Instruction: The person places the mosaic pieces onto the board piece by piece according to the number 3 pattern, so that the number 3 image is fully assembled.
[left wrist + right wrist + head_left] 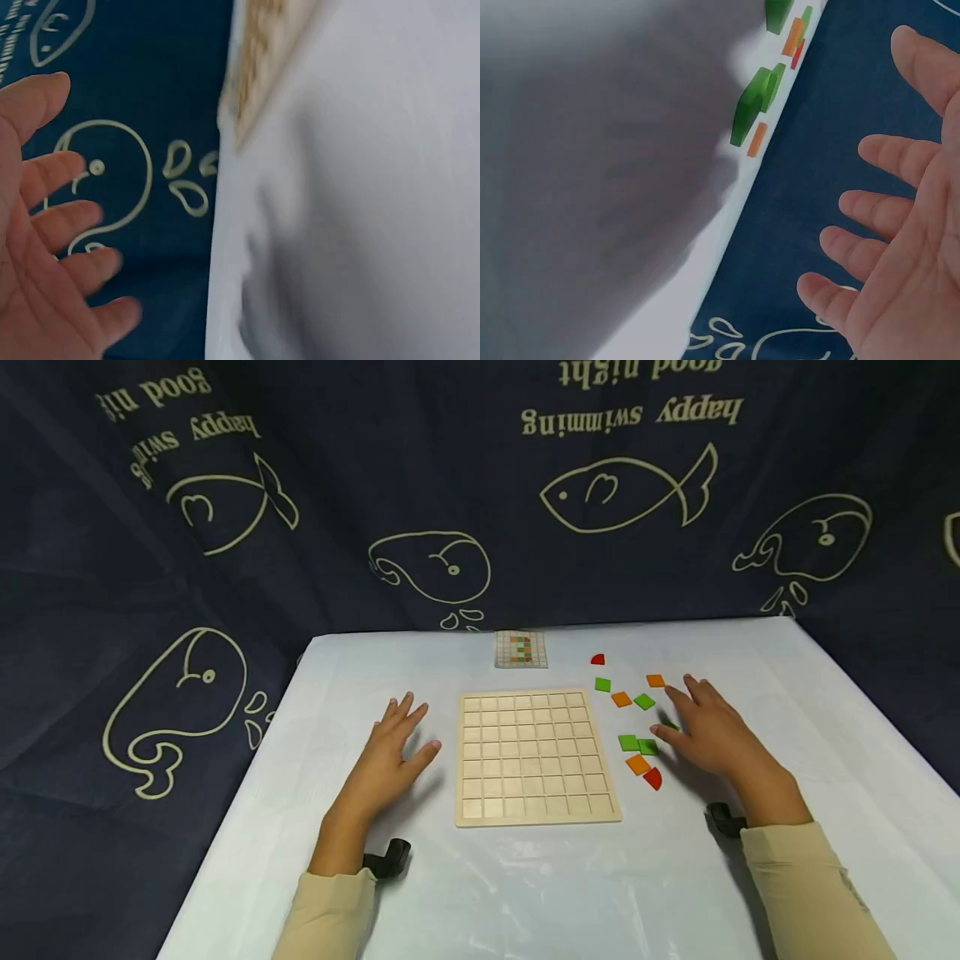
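Observation:
A square wooden grid board (pixel 536 758) lies flat on the white table, its cells bare. My left hand (pixel 384 766) hovers to the left of the board, fingers spread and holding nothing; the left wrist view shows the same open palm (pixel 45 247). Over on the right, my right hand (pixel 708 731) is above the table beside the loose tiles, its fingers apart and nothing between them. Nearest to it are an orange tile (pixel 656 681), a green tile (pixel 644 702) and another green tile (pixel 648 747). One green piece (pixel 674 725) is partly hidden under its fingers.
A small pattern card (pixel 521 649) with coloured shapes lies behind the board. Other flat pieces, such as a red quarter-circle (pixel 653 778), another red one (pixel 597 659) and an orange square (pixel 638 764), are scattered right of the board. A dark printed curtain (pixel 420 460) hangs behind the table.

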A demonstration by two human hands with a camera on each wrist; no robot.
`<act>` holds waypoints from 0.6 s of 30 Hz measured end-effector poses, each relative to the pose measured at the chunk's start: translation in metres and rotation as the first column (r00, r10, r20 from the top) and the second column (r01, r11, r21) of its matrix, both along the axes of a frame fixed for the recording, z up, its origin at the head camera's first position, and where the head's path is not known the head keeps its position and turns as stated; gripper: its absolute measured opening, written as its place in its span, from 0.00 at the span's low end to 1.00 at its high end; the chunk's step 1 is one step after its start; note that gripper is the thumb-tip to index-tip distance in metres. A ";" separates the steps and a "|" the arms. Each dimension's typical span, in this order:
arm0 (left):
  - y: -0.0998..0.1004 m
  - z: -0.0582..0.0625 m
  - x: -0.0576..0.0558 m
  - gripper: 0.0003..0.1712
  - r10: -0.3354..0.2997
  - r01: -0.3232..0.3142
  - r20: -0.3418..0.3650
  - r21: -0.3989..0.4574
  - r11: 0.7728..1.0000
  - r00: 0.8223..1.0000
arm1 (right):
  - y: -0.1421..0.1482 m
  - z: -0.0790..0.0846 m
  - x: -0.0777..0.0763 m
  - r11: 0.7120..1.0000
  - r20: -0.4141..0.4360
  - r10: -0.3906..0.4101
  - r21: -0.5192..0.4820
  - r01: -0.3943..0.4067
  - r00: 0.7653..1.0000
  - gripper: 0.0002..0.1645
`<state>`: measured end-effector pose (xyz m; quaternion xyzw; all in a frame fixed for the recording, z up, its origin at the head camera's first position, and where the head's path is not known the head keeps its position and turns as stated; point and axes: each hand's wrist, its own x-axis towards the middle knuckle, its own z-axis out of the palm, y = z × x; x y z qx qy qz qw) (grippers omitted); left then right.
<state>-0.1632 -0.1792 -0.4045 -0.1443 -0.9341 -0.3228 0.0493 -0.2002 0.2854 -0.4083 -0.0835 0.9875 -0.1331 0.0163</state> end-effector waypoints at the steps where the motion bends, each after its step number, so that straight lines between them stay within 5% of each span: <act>1: 0.002 0.001 0.001 0.37 -0.008 0.007 0.022 0.052 0.999 1.000 | 0.000 0.000 -0.002 1.000 -0.001 0.006 -0.016 -0.006 1.000 0.49; 5: 0.012 0.005 0.004 0.34 -0.030 0.015 0.092 0.164 0.986 0.995 | 0.000 0.002 -0.012 0.997 0.016 0.037 -0.064 -0.036 0.999 0.45; 10: 0.027 0.003 0.003 0.34 -0.056 0.032 0.130 0.178 0.984 0.990 | 0.001 0.006 -0.026 0.993 0.029 0.059 -0.100 -0.056 0.998 0.41; 18: 0.038 -0.020 0.009 0.32 -0.138 0.071 0.240 0.270 0.960 0.961 | 0.000 0.006 -0.040 0.973 0.076 0.087 -0.222 -0.068 0.993 0.38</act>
